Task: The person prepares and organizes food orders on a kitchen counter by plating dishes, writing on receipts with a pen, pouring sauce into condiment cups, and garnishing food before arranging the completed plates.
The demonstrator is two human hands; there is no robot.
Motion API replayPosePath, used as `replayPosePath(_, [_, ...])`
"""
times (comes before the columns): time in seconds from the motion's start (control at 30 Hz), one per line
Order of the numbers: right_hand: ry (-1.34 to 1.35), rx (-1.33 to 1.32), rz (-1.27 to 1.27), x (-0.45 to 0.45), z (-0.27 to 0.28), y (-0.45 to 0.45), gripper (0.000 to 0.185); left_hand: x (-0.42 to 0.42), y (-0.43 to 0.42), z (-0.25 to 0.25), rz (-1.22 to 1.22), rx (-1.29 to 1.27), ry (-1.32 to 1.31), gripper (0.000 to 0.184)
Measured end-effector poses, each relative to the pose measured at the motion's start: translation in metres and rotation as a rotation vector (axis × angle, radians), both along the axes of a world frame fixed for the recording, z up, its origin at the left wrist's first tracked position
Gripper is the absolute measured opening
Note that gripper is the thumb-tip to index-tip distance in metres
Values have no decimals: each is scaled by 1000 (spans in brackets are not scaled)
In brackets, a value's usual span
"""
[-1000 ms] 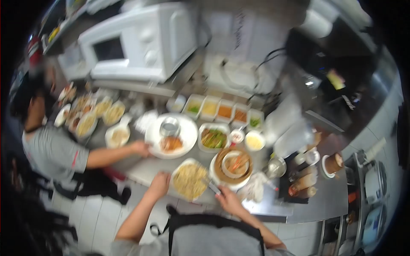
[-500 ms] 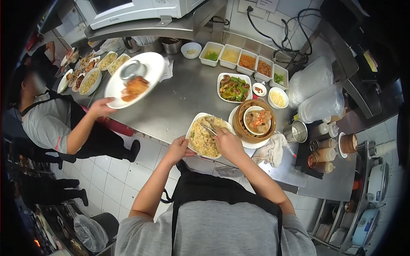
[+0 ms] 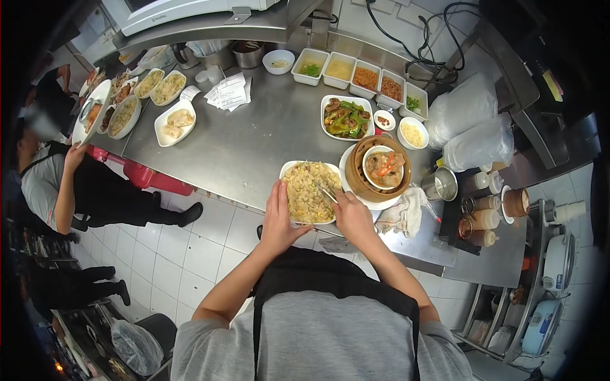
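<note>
A white square dish (image 3: 284, 166) of fried rice (image 3: 308, 193) sits at the counter's near edge. Along the dish's left side lie the straight fingers of my left hand (image 3: 279, 211), the thumb spread at its near rim. My right hand (image 3: 353, 214) is closed on metal tongs (image 3: 325, 192), whose tips reach the rice. Just right of it stands a bamboo steamer (image 3: 359, 181) on a white plate (image 3: 344, 166), holding a bowl of dumpling-like pieces with orange shreds (image 3: 385, 166).
Beyond the steamer is a dish of meat and green vegetables (image 3: 346, 119). Several topping tubs (image 3: 338, 68) line the back. A white cloth (image 3: 403, 213) and sauce bottles (image 3: 486, 222) are at right. At left, a co-worker (image 3: 44, 184) holds a tilted plate (image 3: 91, 114). Paper slips (image 3: 229, 94) lie behind.
My left hand has shifted from the dish's lower left corner to flat along its side. The co-worker's plate has moved left, away from the counter's middle, revealing a small white dish and paper slips.
</note>
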State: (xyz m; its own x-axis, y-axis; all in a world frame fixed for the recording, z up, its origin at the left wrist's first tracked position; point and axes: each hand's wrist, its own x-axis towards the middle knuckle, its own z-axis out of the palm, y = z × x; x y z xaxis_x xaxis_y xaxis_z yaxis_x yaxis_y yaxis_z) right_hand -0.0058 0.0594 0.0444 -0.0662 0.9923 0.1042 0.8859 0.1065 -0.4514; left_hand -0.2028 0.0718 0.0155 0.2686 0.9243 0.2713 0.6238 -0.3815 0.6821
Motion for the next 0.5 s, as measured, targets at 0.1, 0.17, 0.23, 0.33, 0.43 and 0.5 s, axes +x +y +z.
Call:
replayPosePath(0.1, [55,-2,65,-1,4,-7,32,-1,5,-1,-38,47,-60,121])
replayPosePath(0.17, [27,139,45,5,-2,-3,33,-4,6,1,-11,59,-69,121])
replayPosePath(0.23, [72,28,8,3,1,-1,33,-4,8,1,29,85,-92,120])
replayPosePath(0.33, [111,-33,54,-1,12,-6,31,-3,18,8,96,38,-86,121])
replayPosePath(0.43, [159,20,29,6,18,-9,30,-6,32,7,125,69,-49,117])
replayPosePath(0.5, [146,83,-37,15,16,-16,32,-13,49,2,62,62,-51,109])
